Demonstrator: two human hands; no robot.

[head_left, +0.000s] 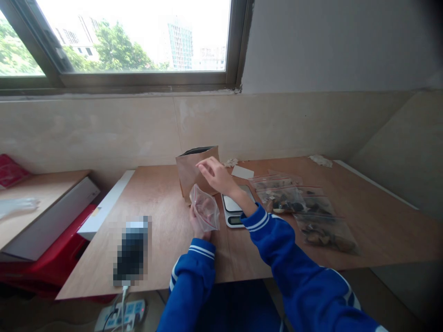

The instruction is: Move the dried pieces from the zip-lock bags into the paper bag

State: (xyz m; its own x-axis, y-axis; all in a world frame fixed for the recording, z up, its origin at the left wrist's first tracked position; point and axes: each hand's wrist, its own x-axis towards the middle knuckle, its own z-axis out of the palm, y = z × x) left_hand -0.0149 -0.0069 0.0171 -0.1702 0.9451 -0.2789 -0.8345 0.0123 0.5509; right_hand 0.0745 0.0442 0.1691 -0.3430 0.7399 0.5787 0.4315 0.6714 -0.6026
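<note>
We see the left hand (198, 224) gripping a small clear plastic bag (205, 207) from below, holding it up just above the wooden surface (162, 216) in front of a brown paper bag (189, 173). The right hand (216, 175) hovers open over the paper bag's front, fingers loosely spread and holding nothing. Just right of the clear bag sits a small scale (235, 210), and further right lie several filled plastic bags (304, 212).

Hidden and unclear parts

Beside the kitchen scale (236, 208), the left hand (198, 224) is mostly covered by its clear bag (205, 207); a pixelated object (132, 250) lies left of it.
</note>
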